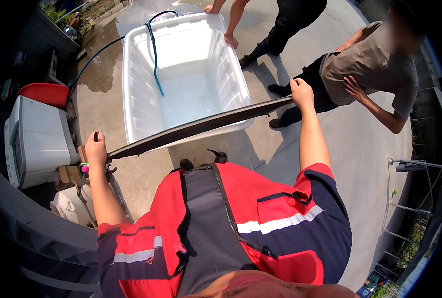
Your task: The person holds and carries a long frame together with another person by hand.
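Note:
A long, thin dark panel (pixel 196 127), seen nearly edge-on, spans the gap between my hands. My left hand (pixel 96 149) is closed on its left end, and my right hand (pixel 302 93) grips its right end, held higher in the view. Just beyond the panel stands a large white tub (pixel 130 89) with some clear water (pixel 188 99) in it. A green hose (pixel 154 54) hangs over the tub's far rim, its end down inside. The panel hides part of the tub's near rim.
A person in dark trousers (pixel 293 25) holds the tub's far right corner. Another person in a grey-brown shirt (pixel 357 67) stands at the right. On the left are a white appliance (pixel 44 141), a red basin (pixel 44 94) and a white container (pixel 74 204). A metal frame (pixel 412 206) stands far right.

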The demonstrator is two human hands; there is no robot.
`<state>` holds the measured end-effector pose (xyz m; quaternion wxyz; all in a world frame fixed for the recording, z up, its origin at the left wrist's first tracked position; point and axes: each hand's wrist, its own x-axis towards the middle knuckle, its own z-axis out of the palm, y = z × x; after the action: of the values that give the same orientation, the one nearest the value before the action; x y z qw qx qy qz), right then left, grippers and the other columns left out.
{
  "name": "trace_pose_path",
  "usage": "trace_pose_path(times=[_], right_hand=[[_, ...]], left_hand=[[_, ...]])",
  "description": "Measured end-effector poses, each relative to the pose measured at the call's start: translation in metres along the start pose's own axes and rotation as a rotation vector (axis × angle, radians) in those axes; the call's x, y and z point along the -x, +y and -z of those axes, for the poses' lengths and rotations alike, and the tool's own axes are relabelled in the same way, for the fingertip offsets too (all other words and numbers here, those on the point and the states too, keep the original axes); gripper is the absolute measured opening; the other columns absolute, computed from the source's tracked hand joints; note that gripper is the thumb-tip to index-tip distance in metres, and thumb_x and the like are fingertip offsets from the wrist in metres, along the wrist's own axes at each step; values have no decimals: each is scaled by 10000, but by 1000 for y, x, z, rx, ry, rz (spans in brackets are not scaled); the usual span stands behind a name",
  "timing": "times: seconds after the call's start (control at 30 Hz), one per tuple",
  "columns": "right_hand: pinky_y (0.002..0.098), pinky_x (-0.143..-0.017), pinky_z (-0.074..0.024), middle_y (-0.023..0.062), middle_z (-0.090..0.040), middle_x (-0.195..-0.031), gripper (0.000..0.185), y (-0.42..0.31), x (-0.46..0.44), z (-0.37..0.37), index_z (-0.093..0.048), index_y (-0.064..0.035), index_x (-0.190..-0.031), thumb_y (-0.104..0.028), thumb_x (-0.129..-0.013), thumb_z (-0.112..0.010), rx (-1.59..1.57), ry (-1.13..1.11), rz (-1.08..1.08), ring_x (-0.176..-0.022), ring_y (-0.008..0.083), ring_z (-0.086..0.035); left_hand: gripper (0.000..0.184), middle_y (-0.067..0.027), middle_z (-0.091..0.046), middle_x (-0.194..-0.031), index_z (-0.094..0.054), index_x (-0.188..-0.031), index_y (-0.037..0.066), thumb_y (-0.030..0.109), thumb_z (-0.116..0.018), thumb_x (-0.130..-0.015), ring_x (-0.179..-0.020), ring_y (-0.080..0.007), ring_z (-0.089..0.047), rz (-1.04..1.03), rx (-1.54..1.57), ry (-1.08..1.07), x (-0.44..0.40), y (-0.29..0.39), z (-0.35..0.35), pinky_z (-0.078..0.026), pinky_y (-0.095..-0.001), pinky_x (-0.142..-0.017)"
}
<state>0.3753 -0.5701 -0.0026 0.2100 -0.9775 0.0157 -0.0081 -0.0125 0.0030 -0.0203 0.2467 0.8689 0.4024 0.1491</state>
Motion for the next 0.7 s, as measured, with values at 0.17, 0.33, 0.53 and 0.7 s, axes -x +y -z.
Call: trace_pose_path(times=[0.17,0.33,0.53,0.7], right_hand=[[443,-898,-499,174,-696,-1041,366,3,-1,-3,-709,-118,-1032,-394,-875,-526,-6,12,9,-1023,364,-643],[441,-896,-500,176,-697,-1022,362,2,3,-1,-711,-108,-1014,-387,-873,-528,-20,15,23,-1017,369,-641],[441,-893,-499,172,-696,-1021,361,2,5,0,-709,-104,-1005,-386,-876,-524,-25,11,25,-1015,362,-638],[437,-895,-497,171,-690,-1056,350,0,7,1,-707,-114,-1017,-380,-882,-523,-42,-13,1,-1029,357,-633]], left_hand=[[297,-203,-667,-840,-664,-1013,20,281,-540,-941,-782,-352,-644,24,-12,-19,3,8,5,-490,-413,-722],[289,-198,-671,-844,-665,-1013,19,270,-545,-939,-782,-350,-644,7,-2,15,4,4,3,-490,-412,-723],[277,-201,-662,-836,-659,-1011,16,256,-538,-942,-766,-347,-635,-49,-31,48,12,21,10,-487,-411,-719],[271,-205,-654,-830,-654,-996,13,253,-542,-940,-745,-343,-625,-9,-30,19,11,21,11,-483,-408,-707]])
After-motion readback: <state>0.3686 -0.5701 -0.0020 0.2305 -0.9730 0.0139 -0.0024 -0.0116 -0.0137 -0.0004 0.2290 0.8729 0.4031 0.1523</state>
